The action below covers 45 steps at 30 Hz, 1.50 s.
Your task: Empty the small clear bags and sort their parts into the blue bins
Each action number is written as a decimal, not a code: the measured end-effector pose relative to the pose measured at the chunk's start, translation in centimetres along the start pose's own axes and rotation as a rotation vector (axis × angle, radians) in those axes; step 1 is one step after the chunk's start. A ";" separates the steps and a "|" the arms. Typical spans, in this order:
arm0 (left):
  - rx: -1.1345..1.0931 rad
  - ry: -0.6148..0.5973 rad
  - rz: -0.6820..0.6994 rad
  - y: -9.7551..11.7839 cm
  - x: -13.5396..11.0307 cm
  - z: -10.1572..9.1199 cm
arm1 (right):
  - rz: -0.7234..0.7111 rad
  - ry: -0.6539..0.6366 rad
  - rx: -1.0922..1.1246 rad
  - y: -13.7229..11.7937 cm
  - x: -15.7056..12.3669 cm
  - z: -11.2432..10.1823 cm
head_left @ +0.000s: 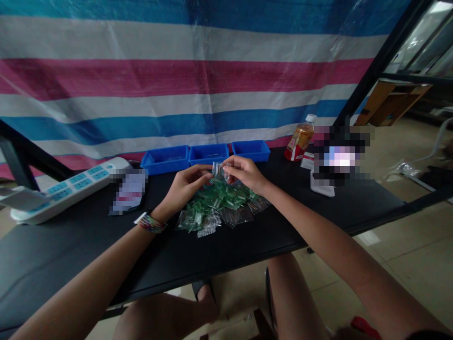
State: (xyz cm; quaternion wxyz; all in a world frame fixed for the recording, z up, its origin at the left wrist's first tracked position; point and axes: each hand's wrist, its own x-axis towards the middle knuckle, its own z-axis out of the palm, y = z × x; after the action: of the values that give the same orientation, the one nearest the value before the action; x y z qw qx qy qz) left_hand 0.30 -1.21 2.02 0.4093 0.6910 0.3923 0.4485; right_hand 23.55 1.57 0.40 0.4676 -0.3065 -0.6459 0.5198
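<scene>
Striped sheeting [212, 75] hangs behind the black table [212, 250]. Over the far edge of the green pile [221, 198], the right hand [246, 174] pinches a clear packet [216, 168], its long axis unclear; the left hand [193, 183] meets it from the left, grip uncertain.

- Clear plastic packets [207, 226] before me, thin and glossy.
- Green pieces [217, 198] in front of me, plastic-looking, translucent.
- Blue bins [166, 165], smooth plastic.
- My black surface [212, 262], smooth with a dull sheen.
- Striped sheet [212, 45], creased, shiny plastic.
- My wristband [150, 223], textured like woven cloth.
- White power strip [110, 166], smooth plastic.
</scene>
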 end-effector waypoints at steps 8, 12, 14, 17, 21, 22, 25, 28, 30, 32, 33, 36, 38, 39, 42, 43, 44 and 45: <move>-0.053 -0.012 0.013 -0.5 0.0 0.1 | 0.074 -0.027 -0.011 -0.2 -0.3 0.9; 0.004 -0.054 0.046 0.0 -0.2 0.1 | -0.004 -0.046 -0.050 -0.3 -0.5 1.1; 0.073 -0.062 0.034 0.2 -0.4 0.0 | -0.073 -0.019 -0.100 -0.4 -0.5 1.3; 0.119 -0.048 -0.023 0.2 -0.5 0.0 | -0.171 0.060 -0.169 -0.5 -0.7 1.4; 0.072 -0.031 -0.032 0.2 -0.3 -0.1 | -0.201 0.085 -0.214 -0.9 -1.0 1.6; 0.061 -0.035 -0.023 0.2 -0.3 -0.1 | -0.225 0.089 -0.243 -1.1 -1.1 1.6; 0.021 -0.039 -0.026 0.1 -0.1 0.0 | -0.337 0.098 -0.343 -1.6 -1.3 1.8; -0.070 -0.005 -0.064 -0.2 0.0 0.1 | -0.365 0.074 -0.390 -2.0 -1.3 1.8; -0.121 0.031 -0.079 -0.4 0.1 0.0 | -0.344 0.060 -0.403 -1.9 -1.3 1.7; -0.159 0.087 -0.078 -0.7 0.3 -0.2 | -0.322 0.070 -0.393 -1.7 -1.1 1.4; -0.177 0.125 -0.074 -0.8 0.4 -0.4 | -0.309 0.089 -0.388 -1.4 -1.0 1.2; -0.196 0.256 -0.062 -1.3 0.9 -1.4 | -0.242 0.153 -0.452 -0.6 -0.7 0.5; -0.181 0.346 -0.067 -1.7 1.4 -2.3 | -0.209 0.142 -0.585 0.0 -0.5 0.0; -0.177 0.391 -0.078 -2.0 1.6 -2.8 | -0.204 0.122 -0.665 0.3 -0.5 -0.1; -0.167 0.531 -0.141 -2.7 2.2 -4.3 | -0.222 0.055 -0.865 0.9 -0.5 -0.3; -0.172 0.571 -0.161 -2.9 2.4 -4.8 | -0.232 0.039 -0.904 1.0 -0.5 -0.2; -0.181 0.594 -0.180 -3.1 2.5 -5.2 | -0.242 0.027 -0.932 1.1 -0.5 -0.2; -0.201 0.597 -0.202 -3.2 2.6 -5.5 | -0.251 0.017 -0.952 1.3 -0.5 -0.2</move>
State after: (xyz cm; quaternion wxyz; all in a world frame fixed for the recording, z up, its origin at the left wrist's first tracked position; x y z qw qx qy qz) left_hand -4.68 3.43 1.31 0.3848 0.4426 0.5152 0.6250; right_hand 23.78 1.52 -0.96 0.3399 -0.4100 -0.8399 0.1040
